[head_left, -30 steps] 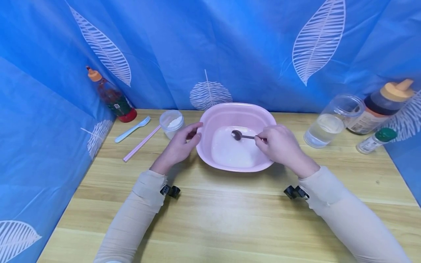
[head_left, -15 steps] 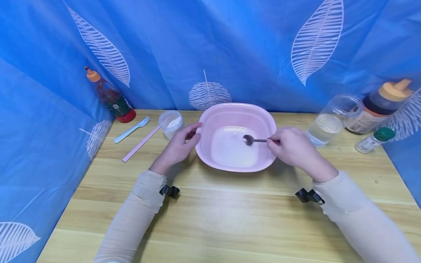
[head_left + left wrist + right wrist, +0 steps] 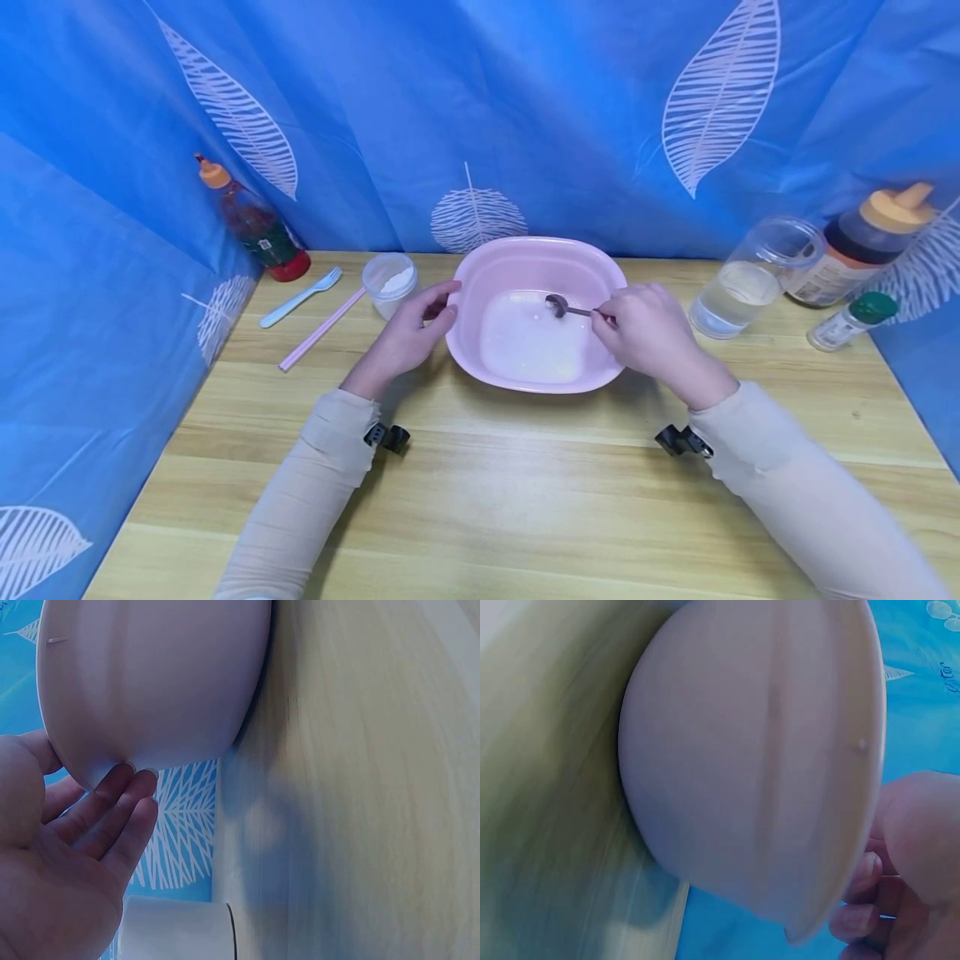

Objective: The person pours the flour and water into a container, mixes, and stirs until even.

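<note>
A pink plastic basin (image 3: 536, 387) stands on the table, its bottom covered by whitish, shiny contents. At its left rim, my left hand (image 3: 405, 333) holds the basin; in the left wrist view the thumb is at the rim and fingertips (image 3: 124, 776) touch the outer wall. My right hand (image 3: 647, 333) pinches the handle of a small dark spoon (image 3: 557, 306) over the basin's right side. The spoon's bowl is low inside the basin; whether it touches the contents I cannot tell. In the right wrist view, the basin wall (image 3: 727, 750) hides the spoon.
Left of the basin are a clear jar of white powder (image 3: 392, 292), pink chopsticks (image 3: 322, 329), a light-blue fork (image 3: 300, 298) and a red sauce bottle (image 3: 262, 229). To the right stand a clear pitcher of water (image 3: 738, 292), a dark sauce bottle (image 3: 847, 258) and a green-capped shaker (image 3: 851, 323).
My right hand has moved the spoon to the right and then back left and slightly up within the basin. The left hand stays at the rim.
</note>
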`<control>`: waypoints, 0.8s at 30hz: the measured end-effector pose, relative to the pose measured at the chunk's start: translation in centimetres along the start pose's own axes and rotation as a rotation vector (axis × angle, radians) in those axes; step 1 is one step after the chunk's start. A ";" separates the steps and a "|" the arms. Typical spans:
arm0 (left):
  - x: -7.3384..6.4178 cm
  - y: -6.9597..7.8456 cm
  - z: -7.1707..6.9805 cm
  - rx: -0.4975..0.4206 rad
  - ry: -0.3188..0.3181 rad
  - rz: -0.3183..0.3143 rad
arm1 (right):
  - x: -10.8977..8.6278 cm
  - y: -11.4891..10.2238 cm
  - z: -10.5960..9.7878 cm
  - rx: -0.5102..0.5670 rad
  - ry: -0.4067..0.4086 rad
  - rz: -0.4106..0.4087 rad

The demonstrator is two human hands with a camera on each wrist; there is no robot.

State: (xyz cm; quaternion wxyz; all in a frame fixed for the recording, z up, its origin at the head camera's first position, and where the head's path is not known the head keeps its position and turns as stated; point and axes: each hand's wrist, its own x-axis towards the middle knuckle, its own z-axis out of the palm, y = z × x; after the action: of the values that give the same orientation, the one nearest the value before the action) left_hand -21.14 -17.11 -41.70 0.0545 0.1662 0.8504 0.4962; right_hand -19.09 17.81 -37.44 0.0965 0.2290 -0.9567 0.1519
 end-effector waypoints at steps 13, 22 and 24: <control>-0.1 -0.1 -0.2 0.001 0.000 -0.003 | -0.8 0.0 -1.2 0.142 -0.104 -0.057; -0.1 0.0 0.0 -0.003 -0.002 -0.002 | -0.3 -0.2 -0.5 0.230 -0.166 0.006; -0.1 0.0 0.0 -0.002 0.000 -0.001 | -0.2 -0.2 -0.3 0.227 -0.158 0.028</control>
State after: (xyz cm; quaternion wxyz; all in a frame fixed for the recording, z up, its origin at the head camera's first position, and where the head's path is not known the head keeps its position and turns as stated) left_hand -21.07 -17.16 -41.69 0.0550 0.1658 0.8501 0.4969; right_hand -18.82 17.84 -37.14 -0.0078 0.2365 -0.9410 0.2421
